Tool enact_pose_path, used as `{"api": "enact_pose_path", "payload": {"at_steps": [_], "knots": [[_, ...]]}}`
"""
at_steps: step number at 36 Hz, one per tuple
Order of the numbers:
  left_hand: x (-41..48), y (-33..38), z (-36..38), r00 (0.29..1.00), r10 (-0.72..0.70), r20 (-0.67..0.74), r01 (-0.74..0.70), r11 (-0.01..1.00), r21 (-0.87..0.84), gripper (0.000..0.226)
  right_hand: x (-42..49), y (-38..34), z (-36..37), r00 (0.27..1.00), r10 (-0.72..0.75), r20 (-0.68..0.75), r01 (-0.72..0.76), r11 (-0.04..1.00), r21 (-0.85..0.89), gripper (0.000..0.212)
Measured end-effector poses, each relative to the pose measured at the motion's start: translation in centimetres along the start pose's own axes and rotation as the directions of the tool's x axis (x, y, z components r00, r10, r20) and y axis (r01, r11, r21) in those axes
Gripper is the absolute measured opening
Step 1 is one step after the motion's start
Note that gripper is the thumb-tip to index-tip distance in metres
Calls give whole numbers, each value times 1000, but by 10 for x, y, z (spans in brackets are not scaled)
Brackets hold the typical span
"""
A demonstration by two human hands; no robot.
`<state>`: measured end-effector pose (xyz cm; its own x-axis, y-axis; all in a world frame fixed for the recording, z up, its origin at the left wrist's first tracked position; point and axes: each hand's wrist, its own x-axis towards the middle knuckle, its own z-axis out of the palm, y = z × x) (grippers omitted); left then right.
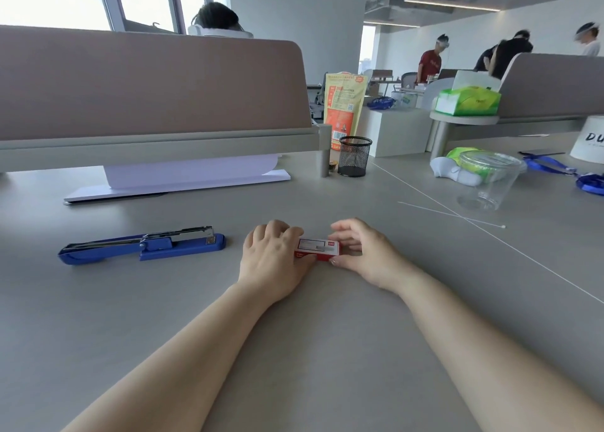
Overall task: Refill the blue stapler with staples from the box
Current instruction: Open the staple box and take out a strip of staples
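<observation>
A small red and white staple box (317, 248) lies on the grey desk (294, 333) in the middle. My left hand (273, 261) grips its left end, and my right hand (362, 255) holds its right end with thumb and fingers. The blue stapler (143, 247) lies to the left of my hands, folded wide open, with its metal staple channel exposed on top. Neither hand touches the stapler. Whether the box is open is hidden by my fingers.
A black mesh pen cup (354, 156) and an orange pouch (343, 108) stand at the back. A clear plastic cup (487, 180) and a thin white stick (451, 215) lie to the right. A stack of white paper (183, 180) sits under the desk divider (147, 82).
</observation>
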<state>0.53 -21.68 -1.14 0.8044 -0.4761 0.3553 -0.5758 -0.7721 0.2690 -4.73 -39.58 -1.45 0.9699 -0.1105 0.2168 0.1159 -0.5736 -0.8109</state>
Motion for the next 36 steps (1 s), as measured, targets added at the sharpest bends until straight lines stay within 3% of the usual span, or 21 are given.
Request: {"api": "enact_pose_path", "payload": {"at_steps": [9,36], "knots": [[3,-4,1,996,77,54,-76,997,-30,44,1,4,-7,1000,-5,-11,4,994,-111,57],[3,-11,-6,999,44,15,-40,978,-205,41,1,6,-19,998,-55,0,55,995,-89,51]]}}
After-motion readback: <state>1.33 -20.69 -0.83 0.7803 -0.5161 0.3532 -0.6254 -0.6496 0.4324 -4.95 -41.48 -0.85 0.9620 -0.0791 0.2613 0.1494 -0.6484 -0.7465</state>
